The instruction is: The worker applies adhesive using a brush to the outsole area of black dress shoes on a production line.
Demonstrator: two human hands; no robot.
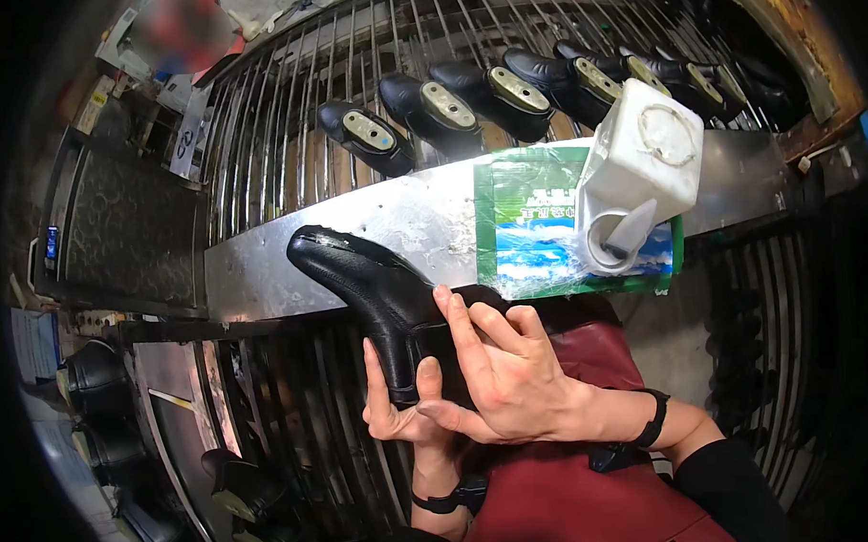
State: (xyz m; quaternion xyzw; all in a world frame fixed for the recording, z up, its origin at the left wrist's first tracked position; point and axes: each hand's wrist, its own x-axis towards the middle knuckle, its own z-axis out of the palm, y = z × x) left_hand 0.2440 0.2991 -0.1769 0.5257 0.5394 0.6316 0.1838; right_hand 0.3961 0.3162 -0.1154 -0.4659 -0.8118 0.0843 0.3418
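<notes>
A black leather shoe [357, 269] is held tilted, its toe pointing to the upper left over a metal ledge. My left hand [401, 413] grips the heel end from below, fingers and thumb on either side of it. My right hand [514, 373] reaches across from the right, its index fingertip touching the shoe's upper edge. Its index finger and thumb are stretched apart, while the outer fingers bend. Part of the shoe is hidden behind this hand. A glossy, rough-looking strip shows along the toe's edge.
A white plastic container [640, 159] with a round mouth stands on a green and blue printed sheet [529, 258] on the metal ledge [422, 209]. Beyond, several black shoes [447, 108] lie soles up across metal rods. More shoes [240, 478] sit at lower left.
</notes>
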